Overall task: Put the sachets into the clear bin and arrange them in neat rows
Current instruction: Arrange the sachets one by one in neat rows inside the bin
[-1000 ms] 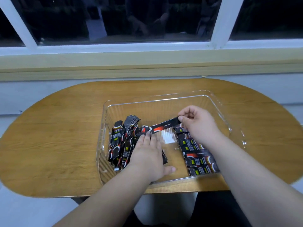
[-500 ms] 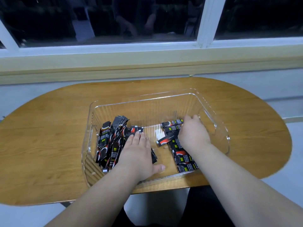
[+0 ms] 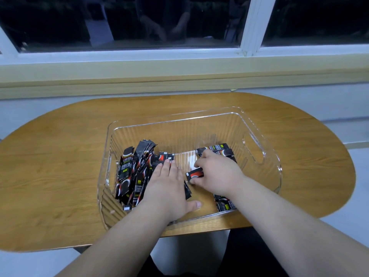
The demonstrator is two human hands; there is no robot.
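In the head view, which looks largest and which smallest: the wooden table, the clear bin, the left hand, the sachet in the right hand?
1. wooden table
2. clear bin
3. left hand
4. sachet, partly hidden by the right hand that holds it

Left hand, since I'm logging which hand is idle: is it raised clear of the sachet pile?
No, the left hand rests flat on the sachet pile inside the clear bin.
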